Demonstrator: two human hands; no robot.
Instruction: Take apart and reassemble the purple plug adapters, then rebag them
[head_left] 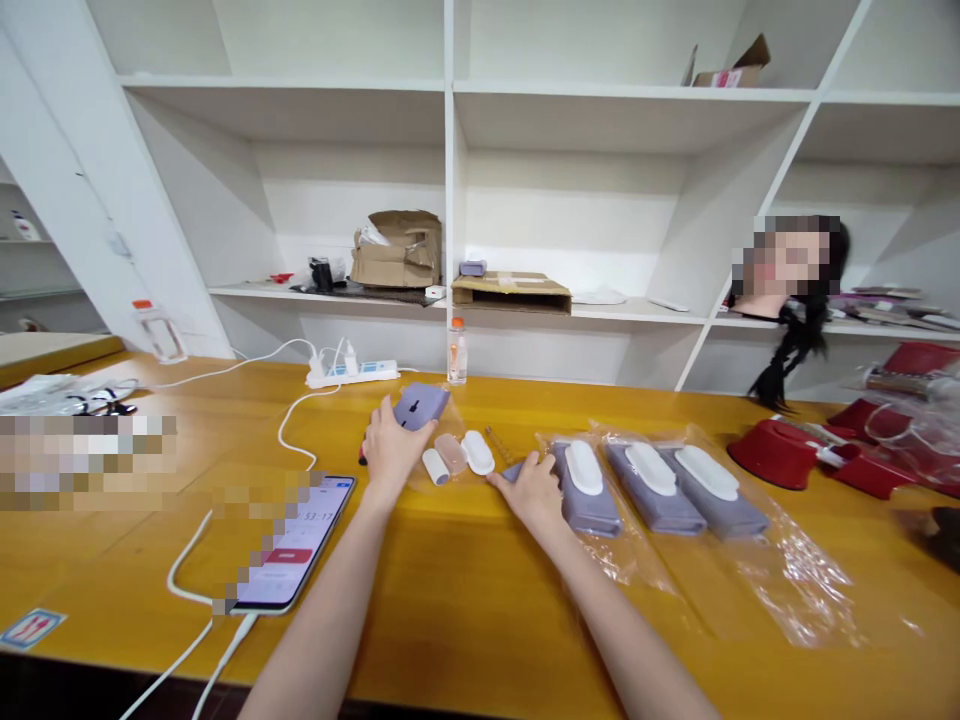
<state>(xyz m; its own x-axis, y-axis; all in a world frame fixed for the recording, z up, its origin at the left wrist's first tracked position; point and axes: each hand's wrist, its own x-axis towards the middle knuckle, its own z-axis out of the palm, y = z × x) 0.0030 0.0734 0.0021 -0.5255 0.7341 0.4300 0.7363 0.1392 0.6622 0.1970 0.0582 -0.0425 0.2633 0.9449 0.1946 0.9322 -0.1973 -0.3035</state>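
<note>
My left hand (391, 448) is closed around a purple-grey block-shaped case (424, 402) with a dark slot in its face, tilted up off the table. My right hand (536, 492) is low over the table, with thumb and fingers bent about a small purple-grey piece (513, 472), mostly hidden by the hand. Between my hands lie a white oval part (478, 453), a pinkish flat part (451, 454) and a small white-and-grey piece (435, 467). Right of my right hand, three purple-grey cases (592, 512) lie on clear plastic bags, each with a white oval part on top.
A phone (300, 545) with a charging cable lies left of my left forearm. Behind stand a power strip (352, 374) and a clear bottle (457, 352). Red plastic parts (776, 453) sit at the right. White shelves hold cardboard boxes (397, 250) and a dark-haired mannequin head (840, 255).
</note>
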